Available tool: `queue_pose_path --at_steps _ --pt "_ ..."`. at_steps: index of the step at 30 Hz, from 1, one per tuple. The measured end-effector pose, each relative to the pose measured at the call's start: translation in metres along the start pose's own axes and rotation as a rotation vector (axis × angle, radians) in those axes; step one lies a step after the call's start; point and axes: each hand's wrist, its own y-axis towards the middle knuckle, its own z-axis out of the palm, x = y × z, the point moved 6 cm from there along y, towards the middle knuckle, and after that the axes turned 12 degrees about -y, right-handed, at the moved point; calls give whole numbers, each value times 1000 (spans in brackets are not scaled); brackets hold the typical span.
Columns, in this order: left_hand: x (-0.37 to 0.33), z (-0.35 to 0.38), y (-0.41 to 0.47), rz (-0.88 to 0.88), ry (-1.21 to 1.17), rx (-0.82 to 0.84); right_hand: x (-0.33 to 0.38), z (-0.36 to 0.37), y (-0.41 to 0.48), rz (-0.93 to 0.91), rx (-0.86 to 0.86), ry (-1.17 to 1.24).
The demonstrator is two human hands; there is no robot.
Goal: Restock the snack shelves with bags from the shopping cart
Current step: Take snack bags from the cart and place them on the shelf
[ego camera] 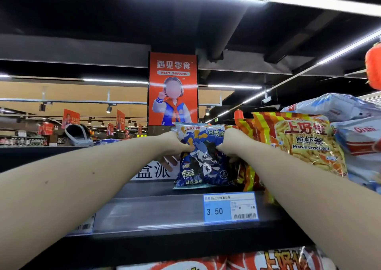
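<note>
Left hand, right hand grip upright blue bag.

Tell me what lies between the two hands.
In the head view, a blue snack bag fills the gap: the left hand and right hand both grip its upper half, its bottom edge on the shelf.
</note>
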Motion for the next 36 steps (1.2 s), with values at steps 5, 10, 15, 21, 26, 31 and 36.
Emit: queue_pose_path --at_steps 5,10,15,21,26,31,36 --pt "-15 -14 -5 104 252 -169 4 -16 -3 -16 -191 -27" --pt "-43 -27 -23 346 379 -258 25 -23 -14 -197 -260 -53" --pt "-70 -30 -51 537 743 -320 40 -34 -33 -308 -307 -382" --pt "-84 -10 -102 674 876 -399 36 -46 -86 -291 -479 -556" --pt "-81 39 -151 768 813 -422 16 -56 -151 -293 -702 -550" --pt "-84 90 -198 838 592 -427 -26 -64 -222 -112 -769 -711" --pt "-93 164 -251 925 377 -388 -89 -65 -303 50 -631 -830"
